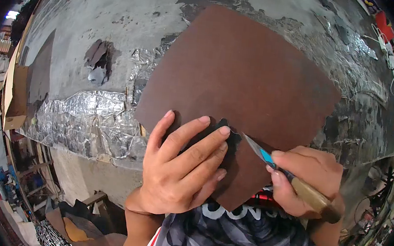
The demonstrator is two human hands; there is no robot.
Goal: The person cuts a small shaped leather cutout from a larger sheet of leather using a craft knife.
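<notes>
Nearest my view, the patterned shirt (248, 235) is filling the bottom, and both forearms are reaching forward from its sides. I am seeing the left hand (179, 168) lying palm down, its back facing up, its fingers slightly spread and pointing away from the body with a lean to the right. It is gripping nothing that I can make out — it is resting over the brown sheet (243, 75) and a black piece (234, 140) that is partly hiding beneath it.

The right hand (307, 179) is closing round the knife (310, 194), thumb and fingers pinching it near the blade. The knife is lying to the right of the left hand, its long axis running diagonally: the handle's end is pointing back toward the body and right, the tip forward and left. That tip is hovering or touching just beside the black piece, over the sheet — I cannot tell which.

The sheet is spreading forward across the grey work surface (103, 21), one corner pointing back at the shirt. Farther out, silvery film (89, 118) is covering patches of the surface, a cardboard box (17, 98) is standing at the left edge, and white cables (386, 50) are running along the far right.
</notes>
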